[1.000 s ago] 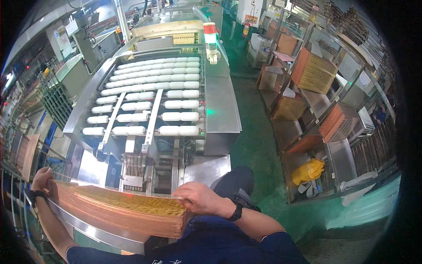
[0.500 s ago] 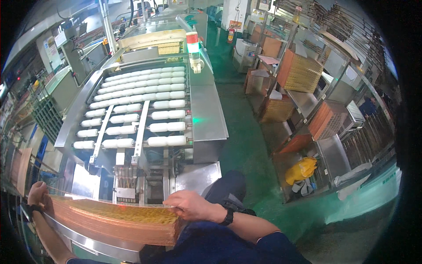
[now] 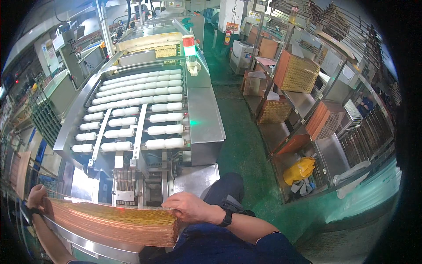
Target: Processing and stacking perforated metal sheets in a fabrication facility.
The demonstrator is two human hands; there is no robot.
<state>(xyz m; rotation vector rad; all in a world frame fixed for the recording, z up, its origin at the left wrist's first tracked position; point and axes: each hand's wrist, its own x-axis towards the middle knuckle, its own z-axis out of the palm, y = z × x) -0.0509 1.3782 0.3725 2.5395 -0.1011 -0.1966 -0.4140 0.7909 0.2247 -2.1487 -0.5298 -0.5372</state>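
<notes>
A thick stack of thin copper-coloured panels (image 3: 110, 226) lies close in front of me, its top face patterned in gold. Just above the stack's far edge, a single thin panel (image 3: 101, 203) shows almost edge-on. My left hand (image 3: 37, 197) is closed on its left end, fingers curled. At the other end, my right hand (image 3: 189, 207) pinches the panel's right corner between thumb and fingers. Both hands are close to the stack's top corners; whether they touch the stack I cannot tell.
Beyond the stack stands a machine with rows of white rollers (image 3: 138, 97), metal guide bars and a lit signal lamp (image 3: 189, 50). On the right, a metal rack (image 3: 303, 103) holds more panel stacks (image 3: 299, 72) and yellow gloves (image 3: 300, 170). Another person (image 3: 365, 105) is partly visible behind it.
My view has shifted slightly. Both hands keep their grip on the thin panel, with hardly any movement over the stack.
</notes>
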